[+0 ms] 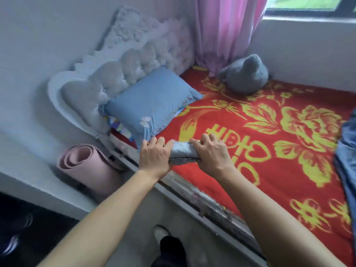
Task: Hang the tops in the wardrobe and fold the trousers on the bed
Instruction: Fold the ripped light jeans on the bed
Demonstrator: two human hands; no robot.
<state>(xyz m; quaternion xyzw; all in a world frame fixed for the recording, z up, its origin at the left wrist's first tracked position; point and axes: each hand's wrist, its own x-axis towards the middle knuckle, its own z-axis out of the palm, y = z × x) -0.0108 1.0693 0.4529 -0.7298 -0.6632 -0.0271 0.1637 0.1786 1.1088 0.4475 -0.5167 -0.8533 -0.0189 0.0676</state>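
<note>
**A:** What takes up the most place here?

**B:** The bed [202, 198]. Its red blanket [250, 185] with yellow flowers and signs fills the right half of the view. At its head stands a white padded headboard [115, 70]. A pink curtain [225, 29] hangs at the far corner.

**A:** And what lies on the bed?

**B:** A light blue pillow [152, 101] leans against the headboard. A blue denim cloth [346, 151] lies at the right edge, cut off by the picture and well apart from the hands. A grey plush toy [244, 74] sits in the far corner, near the curtain.

**A:** Is there something beside the bed?

**B:** Yes, a pink rolled mat [86, 166] on the floor [142, 212], near the headboard.

**A:** Where is the thing being handled?

**B:** The grey folded cloth [184, 153] is at the near edge of the bed, just beside the lower corner of the pillow and directly between the two hands. I cannot tell if it is trousers. I also cannot tell if it rests on the blanket or is a little lifted.

**A:** How do the hands stand?

**B:** The left hand [154, 157] grips the left end, with its fingers curled over the top. The right hand [210, 153] grips the right end, with knuckles up and fingers bent over the far side. Both are closed around the cloth, and only its middle part shows between them.
</note>
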